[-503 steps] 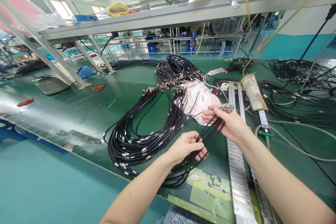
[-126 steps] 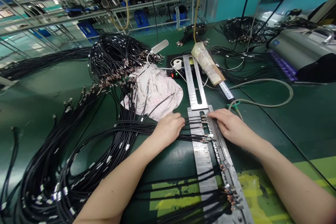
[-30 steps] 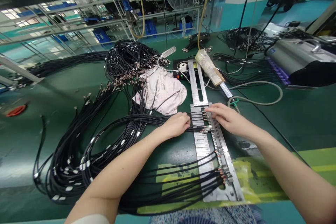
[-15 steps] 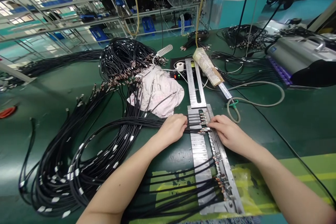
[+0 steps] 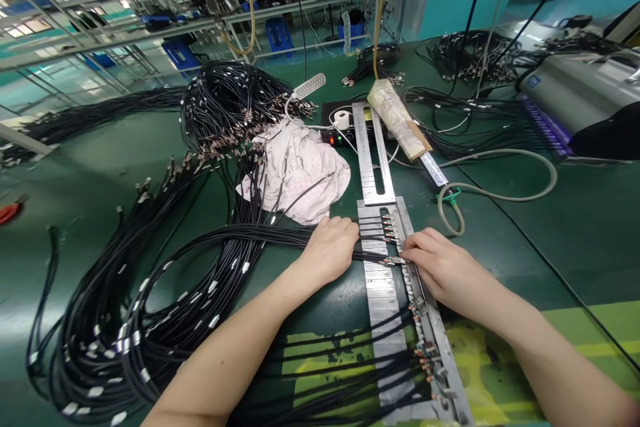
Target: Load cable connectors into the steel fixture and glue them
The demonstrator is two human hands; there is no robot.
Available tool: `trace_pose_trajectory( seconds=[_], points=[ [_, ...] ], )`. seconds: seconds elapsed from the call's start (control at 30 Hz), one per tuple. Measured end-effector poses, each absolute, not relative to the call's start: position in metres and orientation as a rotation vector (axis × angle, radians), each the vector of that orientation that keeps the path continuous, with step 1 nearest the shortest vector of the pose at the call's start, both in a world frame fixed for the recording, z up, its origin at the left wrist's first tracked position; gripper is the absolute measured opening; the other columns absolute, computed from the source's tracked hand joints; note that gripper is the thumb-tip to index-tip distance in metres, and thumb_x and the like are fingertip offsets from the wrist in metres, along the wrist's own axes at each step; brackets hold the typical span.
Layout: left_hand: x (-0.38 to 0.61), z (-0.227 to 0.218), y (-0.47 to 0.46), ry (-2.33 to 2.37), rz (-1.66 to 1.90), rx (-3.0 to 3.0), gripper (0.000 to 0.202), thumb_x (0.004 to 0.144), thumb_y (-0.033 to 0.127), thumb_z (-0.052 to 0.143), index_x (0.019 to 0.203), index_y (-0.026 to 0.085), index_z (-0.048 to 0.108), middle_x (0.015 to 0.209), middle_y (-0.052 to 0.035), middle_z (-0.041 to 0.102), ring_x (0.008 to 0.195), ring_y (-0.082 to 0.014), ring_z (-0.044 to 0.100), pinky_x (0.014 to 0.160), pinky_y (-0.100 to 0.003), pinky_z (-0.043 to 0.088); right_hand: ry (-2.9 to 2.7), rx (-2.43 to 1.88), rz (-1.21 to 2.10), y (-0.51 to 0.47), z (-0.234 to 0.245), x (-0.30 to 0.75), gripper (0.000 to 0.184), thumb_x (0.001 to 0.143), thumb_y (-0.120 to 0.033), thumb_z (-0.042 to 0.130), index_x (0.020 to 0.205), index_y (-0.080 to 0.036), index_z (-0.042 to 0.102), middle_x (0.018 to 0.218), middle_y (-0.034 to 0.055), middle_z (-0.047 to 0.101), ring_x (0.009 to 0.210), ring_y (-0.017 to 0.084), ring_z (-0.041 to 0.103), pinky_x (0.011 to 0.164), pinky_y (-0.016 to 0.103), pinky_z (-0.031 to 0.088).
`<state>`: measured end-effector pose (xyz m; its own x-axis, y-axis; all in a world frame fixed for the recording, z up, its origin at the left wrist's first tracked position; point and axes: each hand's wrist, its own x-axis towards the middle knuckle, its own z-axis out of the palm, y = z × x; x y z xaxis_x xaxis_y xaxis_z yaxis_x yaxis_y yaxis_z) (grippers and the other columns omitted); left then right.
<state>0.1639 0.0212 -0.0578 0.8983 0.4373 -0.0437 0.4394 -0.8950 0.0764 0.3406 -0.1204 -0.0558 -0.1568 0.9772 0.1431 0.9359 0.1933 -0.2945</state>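
Black coaxial cables (image 5: pixel 280 235) run under the left hand (image 5: pixel 330 252), which lies palm-down across them, whether gripping or only pressing being impossible to tell, into a slotted steel jig (image 5: pixel 380 293) on the green counter (image 5: pixel 575 240). The right hand (image 5: pixel 447 273) rests with its fingers unclenched, fingertips (image 5: pixel 411 255) just beside a fifth metal connector (image 5: pixel 394 260); four more sit slotted above. The cables look light, limp and springy, best held at the stiff connectors.

My black cables (image 5: pixel 280 235) lie side by side across the steel jig (image 5: pixel 379 280), metal connectors (image 5: pixel 393 260) lined up on it.
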Motion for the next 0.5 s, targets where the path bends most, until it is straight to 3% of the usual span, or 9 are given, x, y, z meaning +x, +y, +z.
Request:
trace_pose_trajectory(
  seconds=[0.5],
  points=[
    [0.1671, -0.0635, 0.0107, 0.696, 0.064, 3.128, 0.022, 0.091, 0.015, 0.035, 0.080, 0.015, 0.054, 0.078, -0.0061, 0.056, 0.075, -0.0217, 0.051, 0.068, -0.035, 0.036, -2.197, -1.795, 0.159, -0.1229, -0.0519, 0.3386, 0.026, 0.080, -0.003, 0.043, 0.088, -0.013, 0.066, 0.087, 0.0096, 0.060, 0.085, 0.022, 0.049, 0.070, 0.034, 0.049]
  ],
)
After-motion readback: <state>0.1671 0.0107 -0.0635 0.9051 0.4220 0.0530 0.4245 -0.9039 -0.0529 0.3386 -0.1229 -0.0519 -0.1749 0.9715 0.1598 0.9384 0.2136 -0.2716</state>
